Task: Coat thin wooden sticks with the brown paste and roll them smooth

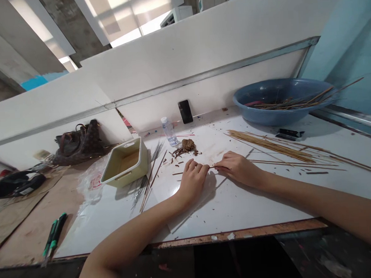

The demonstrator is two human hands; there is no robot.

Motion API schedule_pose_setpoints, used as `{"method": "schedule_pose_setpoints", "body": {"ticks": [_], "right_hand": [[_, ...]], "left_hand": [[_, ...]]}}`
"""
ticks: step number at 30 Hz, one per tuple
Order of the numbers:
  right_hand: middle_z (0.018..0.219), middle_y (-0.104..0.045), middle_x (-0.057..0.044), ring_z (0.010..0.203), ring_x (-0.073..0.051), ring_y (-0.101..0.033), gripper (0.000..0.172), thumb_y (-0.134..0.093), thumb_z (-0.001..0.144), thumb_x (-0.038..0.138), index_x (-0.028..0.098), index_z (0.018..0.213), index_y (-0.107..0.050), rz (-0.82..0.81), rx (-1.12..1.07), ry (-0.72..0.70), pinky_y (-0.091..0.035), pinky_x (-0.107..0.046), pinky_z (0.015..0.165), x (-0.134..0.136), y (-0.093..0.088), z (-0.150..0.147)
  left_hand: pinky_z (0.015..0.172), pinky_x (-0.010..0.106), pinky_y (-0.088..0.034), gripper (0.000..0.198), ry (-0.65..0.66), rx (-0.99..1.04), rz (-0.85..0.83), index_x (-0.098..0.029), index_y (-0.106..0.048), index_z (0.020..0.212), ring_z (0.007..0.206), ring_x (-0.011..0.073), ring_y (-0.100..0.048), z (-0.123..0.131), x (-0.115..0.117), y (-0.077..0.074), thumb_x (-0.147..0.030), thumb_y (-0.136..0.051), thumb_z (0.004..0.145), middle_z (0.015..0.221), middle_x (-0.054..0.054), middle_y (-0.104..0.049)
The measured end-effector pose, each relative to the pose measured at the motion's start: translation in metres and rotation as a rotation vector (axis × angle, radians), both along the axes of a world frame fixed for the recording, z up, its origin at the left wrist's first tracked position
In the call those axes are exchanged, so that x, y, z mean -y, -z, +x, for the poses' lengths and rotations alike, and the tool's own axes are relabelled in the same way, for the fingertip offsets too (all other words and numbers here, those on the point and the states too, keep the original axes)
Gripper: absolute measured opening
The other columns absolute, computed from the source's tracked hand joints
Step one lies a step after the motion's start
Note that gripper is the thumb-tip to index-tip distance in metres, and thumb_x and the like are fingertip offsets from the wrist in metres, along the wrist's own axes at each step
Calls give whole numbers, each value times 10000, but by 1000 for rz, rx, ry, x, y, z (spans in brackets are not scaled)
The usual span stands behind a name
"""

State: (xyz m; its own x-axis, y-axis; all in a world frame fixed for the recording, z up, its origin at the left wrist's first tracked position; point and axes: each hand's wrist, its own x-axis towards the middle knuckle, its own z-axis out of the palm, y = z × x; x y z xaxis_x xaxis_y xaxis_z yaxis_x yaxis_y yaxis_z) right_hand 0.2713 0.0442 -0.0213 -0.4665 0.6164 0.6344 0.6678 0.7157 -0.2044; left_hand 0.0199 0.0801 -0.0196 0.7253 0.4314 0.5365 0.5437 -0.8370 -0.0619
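My left hand [192, 181] and my right hand [236, 167] rest on the white table top [239, 211], fingertips close together. Both pinch a thin wooden stick [212, 167] that runs across the gap between them. Just beyond my left hand lies a brown crumbly clump [188, 145] among scattered dark shavings. A bundle of long bamboo sticks [269, 146] lies to the right of my right hand, not touching it.
A blue plastic basin [265, 115] holding sticks stands at the back right. A cream tray [122, 175], water bottle [169, 131] and phone [185, 111] stand further back. A handbag [80, 144], headphones [16, 185] and green-handled tools [53, 235] lie left.
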Motion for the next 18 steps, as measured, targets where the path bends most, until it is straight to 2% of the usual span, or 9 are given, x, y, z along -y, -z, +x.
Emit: {"method": "schedule_pose_setpoints", "body": {"ticks": [3,8,13,18], "right_hand": [[912,-817,-103,879,-276,-725,231,-620,1132,257,173,1148,-834,-3,18,7,-597,-442,870,-2,1,-1],[1065,-846,-133,965,-303,-736,276,-659,1124,331,152,1285,-794,10,44,13,-595,-463,896,-4,2,0],[886,-803,-90,862,-265,-709,230,-616,1141,273,167,1150,-820,10,10,-13,-579,-413,842,-1,0,-2],[867,-793,-88,849,-262,-705,234,-605,1141,257,173,1126,-823,14,13,-15,-572,-408,833,2,-2,-3]], "left_hand": [[1084,508,-545,173,-4,5,-2,-210,-756,1127,987,289,-672,0,0,1,-131,-604,1099,963,66,-779],[1107,510,-541,152,15,6,9,-191,-753,1118,968,281,-670,0,0,0,-164,-604,1116,943,68,-775],[1116,506,-542,183,17,2,11,-210,-756,1104,962,275,-669,1,0,-2,-159,-582,1122,932,59,-769],[1119,509,-537,193,26,1,-9,-211,-755,1111,965,276,-664,1,1,-3,-149,-573,1120,940,57,-771]]}}
